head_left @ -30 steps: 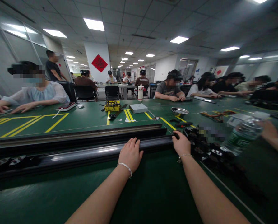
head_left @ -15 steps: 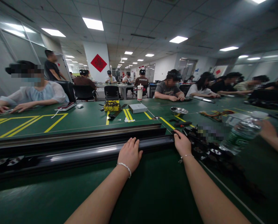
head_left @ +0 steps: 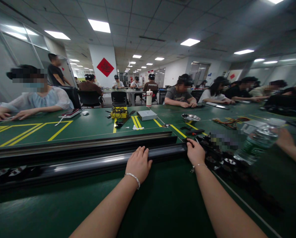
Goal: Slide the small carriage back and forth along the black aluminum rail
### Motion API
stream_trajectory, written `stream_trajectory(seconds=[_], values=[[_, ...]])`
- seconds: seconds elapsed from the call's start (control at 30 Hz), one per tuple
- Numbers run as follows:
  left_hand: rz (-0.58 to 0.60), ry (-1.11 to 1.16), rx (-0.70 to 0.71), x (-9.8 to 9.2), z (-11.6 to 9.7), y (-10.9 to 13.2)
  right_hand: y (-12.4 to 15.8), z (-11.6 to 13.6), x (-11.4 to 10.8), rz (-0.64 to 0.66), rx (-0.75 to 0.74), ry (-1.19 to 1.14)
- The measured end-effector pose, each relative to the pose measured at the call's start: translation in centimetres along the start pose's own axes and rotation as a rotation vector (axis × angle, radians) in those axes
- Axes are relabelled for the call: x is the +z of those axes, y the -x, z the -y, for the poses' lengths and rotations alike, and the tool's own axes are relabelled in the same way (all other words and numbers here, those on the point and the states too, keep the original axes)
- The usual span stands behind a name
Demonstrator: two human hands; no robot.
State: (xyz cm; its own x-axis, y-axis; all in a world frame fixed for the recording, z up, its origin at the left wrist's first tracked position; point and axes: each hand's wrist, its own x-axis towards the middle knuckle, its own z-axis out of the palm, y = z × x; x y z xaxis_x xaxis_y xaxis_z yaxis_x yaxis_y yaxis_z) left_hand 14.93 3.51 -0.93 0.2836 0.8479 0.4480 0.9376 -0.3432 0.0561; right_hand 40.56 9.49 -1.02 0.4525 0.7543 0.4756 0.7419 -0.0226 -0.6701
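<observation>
Head cam: rail (head_left: 100, 142) behind blk tube (head_left: 88, 163); btl (head_left: 256, 147) R.

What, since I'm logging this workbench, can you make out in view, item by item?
Table: one, green with yellow stripes, foreground
Tube: one, glossy black, near the hands
Long rail: at least one, dark and grey, beyond the tube
Small parts: many, black and silver, right
Bottle: one, clear with green label, right
Bowl: one, silver, beyond the right hand
Wires: bundle, multicoloured, far right
Box: one, grey, mid-table
Bin: one, yellow, left of the box
Cup: one, whitish, far edge
People: several, mixed clothing, around tables
Left hand: one, bare, on the tube
Right hand: one, bare, at the tube's right end
</observation>
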Motion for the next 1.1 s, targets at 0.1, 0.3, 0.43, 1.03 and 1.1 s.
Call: stream_trajectory(seconds=[0.1, 0.3, 0.43, 1.03, 1.1], values=[[0.000, 0.007, 0.001, -0.1, 0.0, 0.0, -0.1, 0.0, -0.1, 0.002, 0.020, -0.003], [0.010, 0.011, -0.005, -0.1, 0.0, 0.0, -0.1, -0.2, -0.3, 0.001, 0.016, -0.001], [-0.002, 0.010, -0.004, 0.0, 0.0, 0.1, -0.1, -0.4, -0.3, -0.006, -0.010, 0.004], [-0.002, 0.002, -0.006, 0.0, 0.0, 0.1, -0.7, -2.2, -0.2, -0.129, -0.013, -0.015], [-0.004, 0.001, -0.005, 0.0, 0.0, 0.1, -0.7, -2.1, -0.1, -0.145, -0.035, 0.004]])
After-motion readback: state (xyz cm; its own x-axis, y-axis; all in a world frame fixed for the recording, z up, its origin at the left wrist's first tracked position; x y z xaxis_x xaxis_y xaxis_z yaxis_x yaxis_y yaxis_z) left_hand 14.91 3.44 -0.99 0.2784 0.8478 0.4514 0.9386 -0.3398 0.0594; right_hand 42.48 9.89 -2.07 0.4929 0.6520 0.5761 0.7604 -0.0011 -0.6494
